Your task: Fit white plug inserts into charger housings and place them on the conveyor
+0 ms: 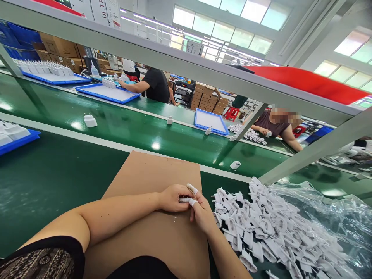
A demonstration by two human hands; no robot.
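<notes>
1. Nearest me, low centre, a cardboard sheet point(151, 174) lies on the green counter point(52, 182).
2. At lower right, a pile of white plug parts point(276, 228) spills from a clear plastic bag point(334, 209).
3. My left hand point(173, 198) and right hand point(205, 217) meet over the sheet. The pile lies just right of the right hand, which is nearer.
4. The left hand is curled, pinching a small white piece point(184, 200) lying across the frame. I cannot tell the right hand's grip.
</notes>
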